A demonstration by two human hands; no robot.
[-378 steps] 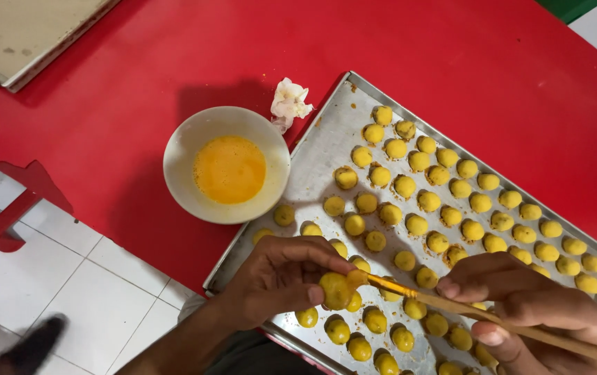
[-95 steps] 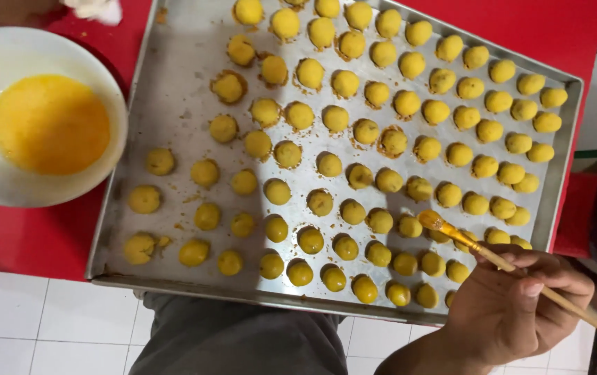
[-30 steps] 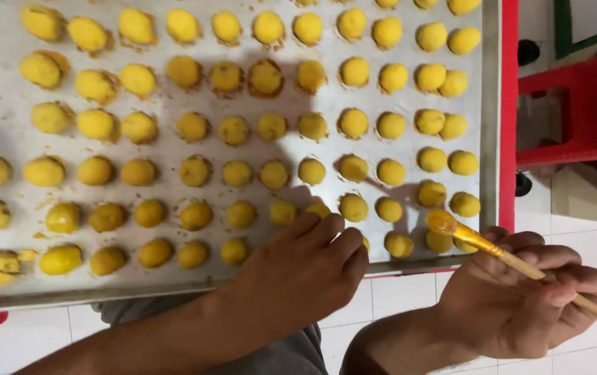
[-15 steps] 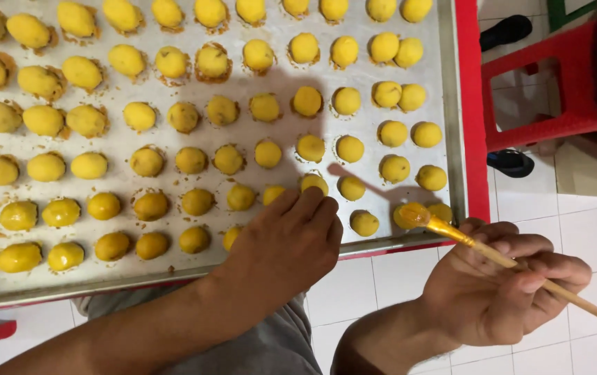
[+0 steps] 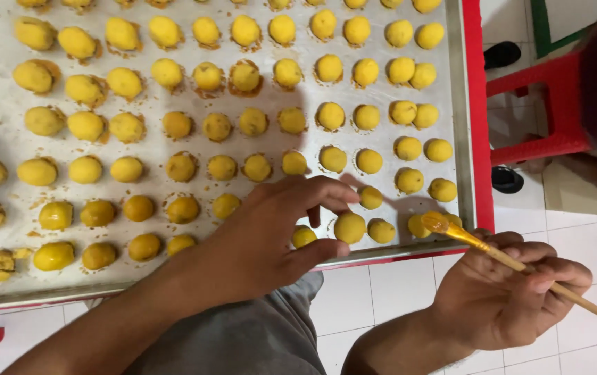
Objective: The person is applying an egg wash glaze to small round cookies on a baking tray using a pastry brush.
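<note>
A metal baking tray (image 5: 455,83) holds several rows of round yellow pastry balls, some glossy with glaze. My left hand (image 5: 270,236) reaches over the tray's near edge, and its thumb and fingers close around one pastry ball (image 5: 349,227) in the front row near the right corner. My right hand (image 5: 507,298) is below the tray's near right corner, gripping a thin wooden brush (image 5: 520,264). Its yellow-coated tip (image 5: 437,222) hovers over the last balls in that corner, just right of the held ball.
The tray sits on a red table whose edge (image 5: 477,125) runs down its right side. Beyond it are a red plastic stool (image 5: 548,104), black shoes (image 5: 504,54) and white floor tiles (image 5: 395,292). My grey-trousered leg (image 5: 256,340) is under the near edge.
My left hand has reached farther right and closed its fingers around a front-row ball. The brush tip has stayed by the tray's near right corner, and the view has shifted slightly.
</note>
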